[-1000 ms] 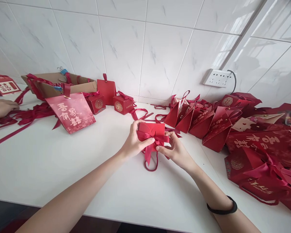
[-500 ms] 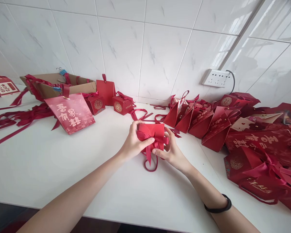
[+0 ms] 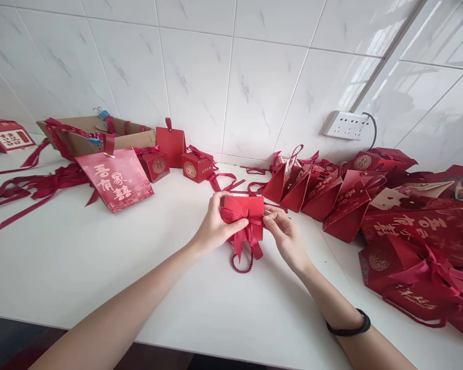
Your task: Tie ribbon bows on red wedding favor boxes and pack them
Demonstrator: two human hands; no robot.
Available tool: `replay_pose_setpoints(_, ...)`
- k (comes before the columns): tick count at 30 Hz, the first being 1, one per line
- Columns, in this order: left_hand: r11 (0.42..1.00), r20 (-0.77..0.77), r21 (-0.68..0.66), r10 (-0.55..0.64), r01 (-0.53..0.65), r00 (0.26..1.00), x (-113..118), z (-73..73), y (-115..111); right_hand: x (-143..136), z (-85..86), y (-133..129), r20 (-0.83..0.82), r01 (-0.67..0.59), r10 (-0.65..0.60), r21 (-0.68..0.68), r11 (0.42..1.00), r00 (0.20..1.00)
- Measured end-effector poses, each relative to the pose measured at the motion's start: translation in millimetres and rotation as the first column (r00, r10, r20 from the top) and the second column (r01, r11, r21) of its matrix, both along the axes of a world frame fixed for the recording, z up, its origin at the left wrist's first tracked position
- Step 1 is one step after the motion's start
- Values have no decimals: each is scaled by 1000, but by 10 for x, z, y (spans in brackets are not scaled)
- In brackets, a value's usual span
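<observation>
A small red gift box (image 3: 253, 204) is held at the middle of the white table, tied with a dark red ribbon (image 3: 241, 238) whose tails hang down its near side. My left hand (image 3: 215, 226) grips the box from the left, its thumb pressing on the ribbon's knot. At the box's right side my right hand (image 3: 286, 232) is closed, thumb and fingers pinching a loop of the ribbon. A twisted red cord handle (image 3: 242, 270) lies in a loop on the table below the box. The box's underside is hidden.
To the left stand a cardboard tray (image 3: 118, 143) hung with ribbons and a tilted red bag (image 3: 116, 181). Several folded red boxes (image 3: 345, 205) crowd the right side, with a large ribboned box (image 3: 412, 277) nearest. A power strip (image 3: 346, 126) is on the tiled wall.
My right hand has shifted from the front of the box to its right edge and now pinches the ribbon loop there. The ribbon tails have spread apart. My left hand keeps its hold.
</observation>
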State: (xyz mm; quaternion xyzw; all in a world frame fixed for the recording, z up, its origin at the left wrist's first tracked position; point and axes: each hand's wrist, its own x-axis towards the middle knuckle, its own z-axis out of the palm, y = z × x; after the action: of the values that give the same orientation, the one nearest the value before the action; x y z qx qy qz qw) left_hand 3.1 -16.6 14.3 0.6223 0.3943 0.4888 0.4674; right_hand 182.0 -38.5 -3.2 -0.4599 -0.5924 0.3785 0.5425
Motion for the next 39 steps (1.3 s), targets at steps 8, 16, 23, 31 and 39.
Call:
replay_pose_setpoints(8,998,26,-17,-53,54,998,-19,6,-1,154,-3,26,-36,-148,149,36,988,988)
replay_pose_setpoints(16,976,8,9,-220,220,976,-90,11,51,161,-47,0,411,-328,255,119,937,875)
replay_pose_setpoints(23,987,-14,88,-132,132,991,-99,-122,129,164,-129,96,490,-103,-93,358,928,867)
replay_pose_setpoints(31,878,-13,450,193,-167,981,-18,-173,90,147,-156,111,441,23,-258,470,882,859)
replay_pose_setpoints(39,270,-147,962,355,49,923,-19,-150,-10,111,-174,87,437,-1,-260,513,858,861)
